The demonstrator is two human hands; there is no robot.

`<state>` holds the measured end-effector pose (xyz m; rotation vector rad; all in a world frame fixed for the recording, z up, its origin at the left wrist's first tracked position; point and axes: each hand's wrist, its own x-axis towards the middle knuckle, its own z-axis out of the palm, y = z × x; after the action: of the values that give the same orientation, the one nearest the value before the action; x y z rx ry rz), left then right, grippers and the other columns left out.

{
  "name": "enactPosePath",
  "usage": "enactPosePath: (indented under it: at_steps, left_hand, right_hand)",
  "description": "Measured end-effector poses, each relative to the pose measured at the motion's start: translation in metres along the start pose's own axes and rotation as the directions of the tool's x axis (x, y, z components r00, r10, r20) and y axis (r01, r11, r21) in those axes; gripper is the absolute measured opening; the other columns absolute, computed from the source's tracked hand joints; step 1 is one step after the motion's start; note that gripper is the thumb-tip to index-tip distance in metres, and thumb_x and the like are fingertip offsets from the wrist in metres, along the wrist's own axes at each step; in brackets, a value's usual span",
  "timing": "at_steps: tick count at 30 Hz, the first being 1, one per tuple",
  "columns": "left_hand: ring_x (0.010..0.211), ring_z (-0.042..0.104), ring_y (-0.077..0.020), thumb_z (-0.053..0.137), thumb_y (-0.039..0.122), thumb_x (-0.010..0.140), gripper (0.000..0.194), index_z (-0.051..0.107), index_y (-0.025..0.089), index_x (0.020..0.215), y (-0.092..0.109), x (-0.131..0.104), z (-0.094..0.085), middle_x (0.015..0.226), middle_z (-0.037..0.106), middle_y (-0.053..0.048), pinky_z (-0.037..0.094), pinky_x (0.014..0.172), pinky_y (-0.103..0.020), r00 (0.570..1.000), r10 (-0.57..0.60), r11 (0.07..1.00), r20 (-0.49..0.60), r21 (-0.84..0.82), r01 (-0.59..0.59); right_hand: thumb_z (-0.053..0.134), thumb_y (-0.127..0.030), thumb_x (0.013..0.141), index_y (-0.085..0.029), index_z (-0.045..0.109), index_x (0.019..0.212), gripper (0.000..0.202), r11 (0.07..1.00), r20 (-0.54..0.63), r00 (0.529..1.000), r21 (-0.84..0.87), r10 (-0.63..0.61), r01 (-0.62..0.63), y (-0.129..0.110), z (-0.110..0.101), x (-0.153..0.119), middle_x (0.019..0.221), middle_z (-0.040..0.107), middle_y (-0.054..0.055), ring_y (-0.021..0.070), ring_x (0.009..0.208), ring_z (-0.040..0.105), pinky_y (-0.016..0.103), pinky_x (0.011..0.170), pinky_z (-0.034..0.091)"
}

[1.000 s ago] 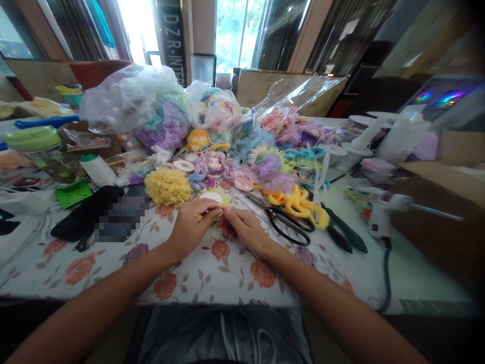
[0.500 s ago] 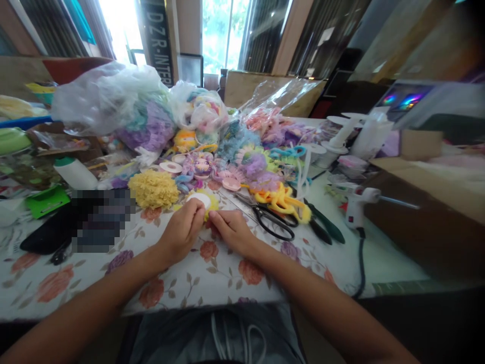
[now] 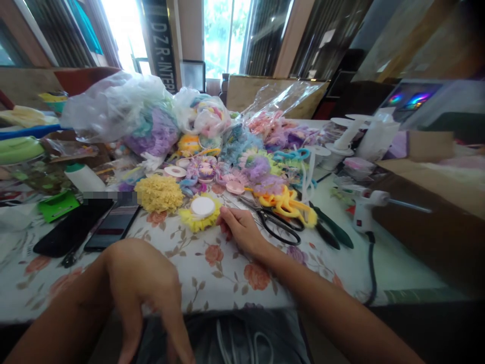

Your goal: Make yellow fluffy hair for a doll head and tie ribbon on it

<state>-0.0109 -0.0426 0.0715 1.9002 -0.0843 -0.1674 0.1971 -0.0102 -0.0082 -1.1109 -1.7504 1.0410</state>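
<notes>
In the head view, a frilly yellow piece (image 3: 191,218) with a white disc (image 3: 202,207) on top lies flat on the floral tablecloth (image 3: 197,283); take it as the centre of the clock. The right hand (image 3: 242,230) rests just off it toward 4 o'clock, fingers half curled and the thumb beside them, the fingertips right at the frill's edge; whether they touch it, or whether anything sits inside the curl, I cannot tell. The left hand (image 3: 146,273) is blurred, between 7 and 8 o'clock and well apart from the piece, near the table's front edge; its fingers point down to 6 o'clock and stand spread, with nothing visible between them. A fluffy yellow bundle (image 3: 159,193) sits near the piece at 10 o'clock, and a phone (image 3: 111,230) lies at 9, beyond the left hand's wrist. Black-handled scissors (image 3: 280,227) lie at 3 o'clock, near the right hand, with orange-yellow fuzzy strips (image 3: 284,203) just past them. A pink round piece (image 3: 235,187) is at 2, and a purple doll-like piece (image 3: 206,171) at 12.
</notes>
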Motion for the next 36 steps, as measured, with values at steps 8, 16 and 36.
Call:
enactPosePath:
  at_steps: [8,16,36]
  left_hand:
    - [0.047,0.057,-0.0141,0.060,0.041,0.081,0.022,0.065,0.020,0.077,-0.035,-0.021,-0.023,0.059,0.064,-0.001,0.045,0.044,-0.024,0.019,-0.083,0.907,-0.996,-0.067,0.415]
    - [0.077,0.062,-0.0234,0.040,0.058,0.086,0.056,0.052,0.015,0.121,-0.074,-0.014,-0.029,0.084,0.066,-0.006,0.044,0.069,-0.033,-0.012,-0.244,0.627,-0.970,-0.167,0.761]
    - [0.087,0.065,-0.0170,0.078,0.014,0.059,0.053,0.061,0.013,0.109,-0.075,0.024,-0.020,0.101,0.068,-0.006,0.050,0.079,-0.026,-0.009,-0.432,0.810,-0.902,-0.383,-0.444]
  right_hand:
    - [0.054,-0.035,0.085,-0.016,0.062,0.071,0.025,0.937,-0.159,0.974,-0.335,-0.163,0.102,0.003,-0.032,0.011,0.058,0.055,-0.001,0.0108,0.052,0.047,0.023,0.051,0.035]
    - [0.058,-0.034,0.081,-0.015,0.062,0.096,0.024,0.967,-0.042,0.999,-0.253,0.024,-0.034,0.010,-0.028,0.016,0.076,0.065,0.003,0.0127,0.059,0.057,0.025,0.055,0.045]
    - [0.068,-0.030,0.076,-0.026,0.047,0.122,0.051,0.952,-0.163,0.940,-0.110,-0.300,0.284,0.006,-0.003,0.004,0.125,0.045,0.010,0.0164,0.085,0.057,0.030,0.064,0.055]
